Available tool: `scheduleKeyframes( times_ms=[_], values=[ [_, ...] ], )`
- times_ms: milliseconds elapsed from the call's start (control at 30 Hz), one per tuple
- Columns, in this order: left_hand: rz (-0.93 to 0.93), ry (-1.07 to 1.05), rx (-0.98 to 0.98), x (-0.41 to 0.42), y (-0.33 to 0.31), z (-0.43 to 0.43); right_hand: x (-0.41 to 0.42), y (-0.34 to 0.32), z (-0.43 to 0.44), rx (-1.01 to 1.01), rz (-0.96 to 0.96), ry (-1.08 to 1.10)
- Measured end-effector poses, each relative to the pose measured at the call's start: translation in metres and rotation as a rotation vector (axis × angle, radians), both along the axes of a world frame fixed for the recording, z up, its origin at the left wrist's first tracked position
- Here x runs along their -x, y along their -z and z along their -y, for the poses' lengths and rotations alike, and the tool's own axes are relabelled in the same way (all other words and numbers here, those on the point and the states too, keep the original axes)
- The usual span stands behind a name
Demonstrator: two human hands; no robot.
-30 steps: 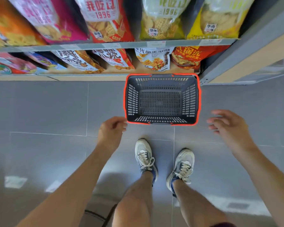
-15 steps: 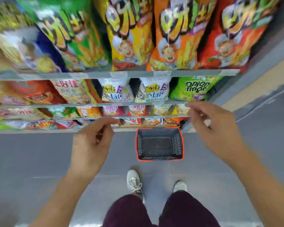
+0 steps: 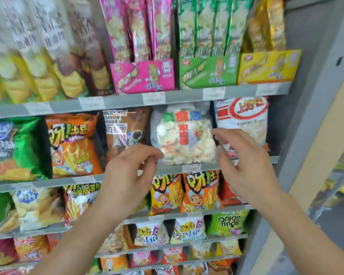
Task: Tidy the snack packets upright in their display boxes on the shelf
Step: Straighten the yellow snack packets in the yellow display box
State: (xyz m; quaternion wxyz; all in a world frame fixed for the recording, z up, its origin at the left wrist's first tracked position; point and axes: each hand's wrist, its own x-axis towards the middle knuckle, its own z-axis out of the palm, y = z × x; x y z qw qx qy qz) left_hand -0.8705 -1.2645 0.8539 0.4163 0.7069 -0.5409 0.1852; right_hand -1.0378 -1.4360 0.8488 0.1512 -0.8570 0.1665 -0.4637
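Note:
On the top shelf stand three display boxes: pink (image 3: 145, 76), green (image 3: 209, 70) and yellow (image 3: 268, 66). Tall slim pink packets (image 3: 139, 26) and green packets (image 3: 207, 24) stand upright in their boxes. The gold packets (image 3: 266, 24) in the yellow box look slightly tilted, though the picture is blurred. My left hand (image 3: 131, 171) is raised one shelf lower, its fingers loosely curled and holding nothing. My right hand (image 3: 244, 165) is beside it with fingers spread, empty. Between the two hands sits a clear bag of white crackers (image 3: 183, 135).
Shelves below hold many snack bags: an orange fries bag (image 3: 74, 143), a brown chocolate rings bag (image 3: 125, 130), a white and red bag (image 3: 242, 120). Tall tube packets (image 3: 48, 56) fill the top left. A grey upright post (image 3: 310, 116) ends the shelving on the right.
The view has swung up from the floor and basket to the upper shelves. Both hands have risen from basket height to the cracker shelf, still empty.

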Motion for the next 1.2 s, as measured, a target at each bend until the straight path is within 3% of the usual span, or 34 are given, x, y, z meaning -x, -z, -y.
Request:
scheduleKeyframes(
  times_ms=[267,400,633,867,1000,1100,1200],
  values=[
    [0.320,0.059,0.046,0.023,-0.119,0.080,-0.001,-0.117,0.073,0.027,0.286,0.079],
    [0.514,0.040,-0.051,0.026,-0.151,0.136,-0.007,-0.157,0.128,0.017,0.161,0.251],
    [0.961,-0.015,-0.244,0.039,-0.156,0.251,-0.011,-0.190,0.216,-0.224,-0.007,0.342],
    [0.878,-0.144,-0.274,0.041,-0.139,0.305,-0.039,-0.196,0.261,-0.187,-0.225,0.492],
    [0.766,-0.078,-0.229,0.034,-0.139,0.312,-0.044,-0.189,0.266,-0.117,-0.239,0.621],
    [0.736,-0.070,-0.176,0.035,-0.139,0.312,-0.043,-0.186,0.260,0.006,-0.034,0.539],
    [0.607,-0.009,-0.103,0.039,-0.137,0.307,-0.036,-0.186,0.247,0.148,0.373,0.238]
  ],
)
